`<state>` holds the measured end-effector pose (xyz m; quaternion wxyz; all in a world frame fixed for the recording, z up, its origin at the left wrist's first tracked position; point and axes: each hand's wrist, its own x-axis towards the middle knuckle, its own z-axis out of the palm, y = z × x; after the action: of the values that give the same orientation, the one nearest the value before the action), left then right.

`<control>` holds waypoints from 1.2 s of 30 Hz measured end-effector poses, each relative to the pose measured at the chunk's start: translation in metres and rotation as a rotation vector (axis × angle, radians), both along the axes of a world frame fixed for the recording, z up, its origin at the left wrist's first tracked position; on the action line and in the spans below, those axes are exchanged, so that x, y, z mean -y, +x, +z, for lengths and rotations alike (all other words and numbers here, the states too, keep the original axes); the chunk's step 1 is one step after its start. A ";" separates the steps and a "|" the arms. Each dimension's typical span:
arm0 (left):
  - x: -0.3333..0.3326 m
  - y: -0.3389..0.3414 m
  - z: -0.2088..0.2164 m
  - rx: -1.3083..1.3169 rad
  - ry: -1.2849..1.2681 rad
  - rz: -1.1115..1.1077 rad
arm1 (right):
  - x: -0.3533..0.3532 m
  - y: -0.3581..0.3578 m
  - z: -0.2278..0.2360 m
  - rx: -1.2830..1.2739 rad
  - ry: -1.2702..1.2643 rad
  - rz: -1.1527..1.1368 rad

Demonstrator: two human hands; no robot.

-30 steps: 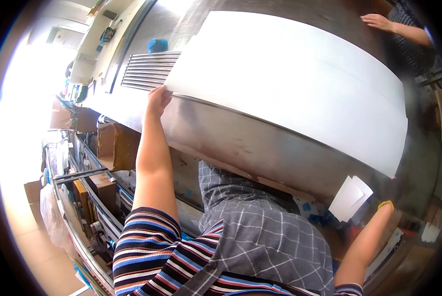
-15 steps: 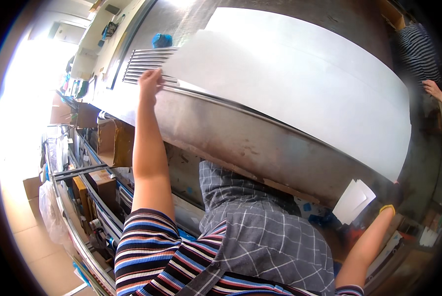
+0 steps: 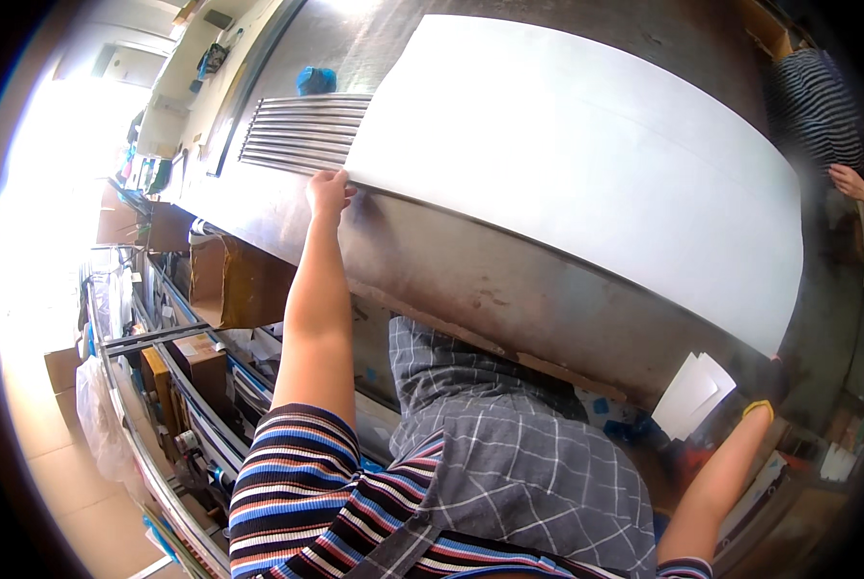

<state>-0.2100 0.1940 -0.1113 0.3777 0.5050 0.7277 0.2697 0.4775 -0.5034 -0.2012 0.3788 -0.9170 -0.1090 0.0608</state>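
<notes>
A large white sheet (image 3: 586, 174) lies nearly flat across the metal table (image 3: 451, 246), its left end over several slim metal rods (image 3: 301, 130). My left hand (image 3: 329, 193) pinches the sheet's near left corner, beside the near ends of the rods. At the near right corner is my right hand (image 3: 768, 379), past a yellow band on the wrist. It is dark and blurred there, so its fingers and grip do not show clearly. Small folded white papers (image 3: 692, 394) stick up by the table's near edge, left of my right wrist.
A blue bundle (image 3: 316, 80) sits beyond the rods. Another person's hand (image 3: 847, 180) and striped sleeve show at the far right. To my left stand a metal rack (image 3: 171, 333) and an opened cardboard box (image 3: 234, 285). A plastic bag (image 3: 104, 415) hangs on the rack.
My left hand has moved right and a little nearer, bringing the sheet's lifted left corner down. The sheet has flattened out, and more of the rods shows. My right hand has stayed in place.
</notes>
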 end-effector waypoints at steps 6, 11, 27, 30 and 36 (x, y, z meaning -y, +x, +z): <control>0.003 0.001 0.002 0.007 0.003 0.010 | 0.005 0.005 -0.015 -0.012 0.033 -0.038; -0.001 -0.006 -0.008 0.011 0.029 -0.003 | -0.001 -0.001 -0.008 -0.031 0.093 -0.044; 0.010 -0.011 -0.026 0.073 0.206 0.052 | -0.018 -0.007 -0.002 0.084 -0.151 0.050; 0.006 -0.001 -0.030 0.186 0.215 0.213 | 0.003 0.005 -0.003 0.020 -0.147 0.038; 0.040 -0.001 -0.037 -0.168 0.418 0.267 | -0.058 -0.036 0.027 0.497 -0.555 0.109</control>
<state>-0.2109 0.1545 -0.1482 0.1645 0.4920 0.7452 0.4190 0.4417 -0.4456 -0.1747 0.0743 -0.9643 -0.2259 -0.1162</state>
